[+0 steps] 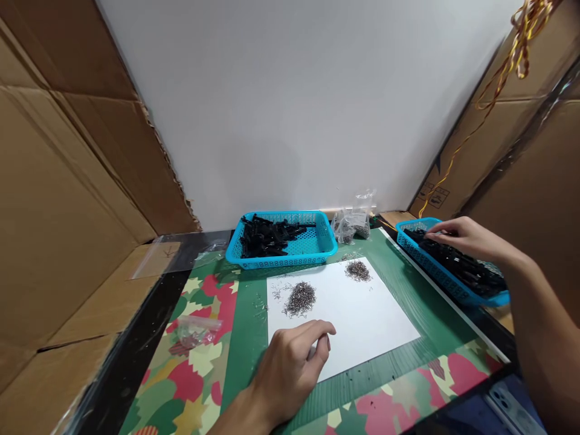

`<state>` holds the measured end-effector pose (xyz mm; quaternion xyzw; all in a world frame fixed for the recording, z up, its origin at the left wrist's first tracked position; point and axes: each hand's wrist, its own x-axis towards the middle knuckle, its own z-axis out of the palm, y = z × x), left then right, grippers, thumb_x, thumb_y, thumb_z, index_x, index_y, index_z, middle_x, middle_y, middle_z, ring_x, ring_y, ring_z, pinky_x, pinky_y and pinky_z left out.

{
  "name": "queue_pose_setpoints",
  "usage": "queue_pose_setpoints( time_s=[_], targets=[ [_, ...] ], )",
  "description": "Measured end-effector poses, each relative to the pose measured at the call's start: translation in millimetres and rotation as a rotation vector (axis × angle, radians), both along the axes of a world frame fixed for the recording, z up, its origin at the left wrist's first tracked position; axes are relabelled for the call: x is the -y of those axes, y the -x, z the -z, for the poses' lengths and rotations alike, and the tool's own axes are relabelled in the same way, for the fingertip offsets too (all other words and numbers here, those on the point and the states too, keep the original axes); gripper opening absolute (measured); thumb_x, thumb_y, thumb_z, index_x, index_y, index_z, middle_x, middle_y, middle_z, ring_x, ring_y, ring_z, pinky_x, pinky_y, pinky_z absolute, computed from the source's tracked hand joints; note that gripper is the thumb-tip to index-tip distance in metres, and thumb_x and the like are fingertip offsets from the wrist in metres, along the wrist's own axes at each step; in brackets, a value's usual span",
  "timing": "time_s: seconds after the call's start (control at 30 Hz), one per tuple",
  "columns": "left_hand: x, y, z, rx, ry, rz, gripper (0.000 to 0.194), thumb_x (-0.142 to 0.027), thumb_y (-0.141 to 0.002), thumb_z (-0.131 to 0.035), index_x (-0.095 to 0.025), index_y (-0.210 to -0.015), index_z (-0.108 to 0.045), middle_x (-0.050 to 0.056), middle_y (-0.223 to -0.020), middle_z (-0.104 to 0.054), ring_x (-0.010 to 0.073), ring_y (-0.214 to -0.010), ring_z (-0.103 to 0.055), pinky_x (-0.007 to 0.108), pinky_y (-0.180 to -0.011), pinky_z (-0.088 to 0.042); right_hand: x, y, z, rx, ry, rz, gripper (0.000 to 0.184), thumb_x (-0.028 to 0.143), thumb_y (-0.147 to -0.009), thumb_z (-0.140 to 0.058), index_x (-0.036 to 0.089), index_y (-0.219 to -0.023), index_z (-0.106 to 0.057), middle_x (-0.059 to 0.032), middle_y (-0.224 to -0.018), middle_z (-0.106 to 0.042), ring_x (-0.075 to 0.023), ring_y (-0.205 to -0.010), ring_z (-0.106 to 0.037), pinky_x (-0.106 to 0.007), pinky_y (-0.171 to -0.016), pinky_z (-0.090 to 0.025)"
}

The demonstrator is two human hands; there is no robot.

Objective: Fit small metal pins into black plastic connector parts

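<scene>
"Where are my hands?"

"My left hand (pixel 292 365) is over the near edge of the white paper (pixel 362 320). Its fingers are curled, thumb and forefinger close together; I can't tell whether anything is between them."

"And the right hand (pixel 471 237)?"

"That's at the right basket (pixel 428 260), over the black parts (pixel 466 266) in it. Those fingers are bent narrow and reach down to the parts. I can't make out whether they grip one."

"What's on the paper?"

"Two heaps of tiny metal bits. The left heap (pixel 301 299) is beyond my left hand, with loose bits scattered to its left. The right heap (pixel 358 270) lies at the far edge."

"Anything farther off?"

"I have a blue far basket (pixel 290 261) by the wall (pixel 290 109), black pieces (pixel 265 237) bunched mostly in its left part. Clear bags (pixel 353 225) sit just right of it."

"And nearer?"

"A flat bag (pixel 199 331) lies on the left of the desk (pixel 249 302), and a phone (pixel 514 408) is at the near right."
</scene>
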<state>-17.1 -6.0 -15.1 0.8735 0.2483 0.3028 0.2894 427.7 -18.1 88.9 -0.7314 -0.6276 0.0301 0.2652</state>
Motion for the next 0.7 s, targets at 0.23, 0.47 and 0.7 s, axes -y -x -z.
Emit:
queue_pose_setpoints(
  time_s=[0.23, 0.47, 0.7],
  targets=[
    [-0.4, 1.1, 0.6, 0.009, 0.088, -0.042, 0.025, -0.018, -0.102, -0.049, -0.020, -0.106, -0.073, 0.001, -0.081, -0.075, 0.0133, -0.063, -0.068, 0.022, -0.057, -0.048, -66.7, 110.5, 11.7, -0.091, 0.092, -0.476, 0.048, 0.052, -0.110, -0.046, 0.019, -0.120, -0.079, -0.0041, -0.080, -0.065, -0.0160, -0.069, -0.051, -0.029, -0.062, -0.039],
    [1.1, 3.1, 1.8, -0.010, 0.152, -0.083, 0.025, -0.018, -0.101, -0.050, -0.020, -0.103, -0.075, 0.001, -0.076, -0.073, 0.0147, -0.060, -0.066, 0.024, -0.057, -0.047, -154.0, 215.0, 40.0, 0.018, 0.188, -0.522, 0.032, 0.031, -0.111, -0.054, 0.017, -0.136, -0.069, -0.0057, -0.100, -0.073, -0.0175, -0.085, -0.068, -0.033, -0.077, -0.058],
    [5.3, 2.9, -0.5, 0.026, 0.127, -0.066, 0.027, -0.011, -0.093, -0.052, -0.019, -0.099, -0.077, 0.001, -0.072, -0.074, 0.0150, -0.057, -0.062, 0.025, -0.054, -0.044, -198.1, 243.8, 62.2, 0.203, 0.246, -0.360, 0.039, 0.037, -0.104, -0.070, 0.018, -0.137, -0.065, -0.0124, -0.138, -0.067, -0.0269, -0.116, -0.070, -0.048, -0.097, -0.061]
  ],
)
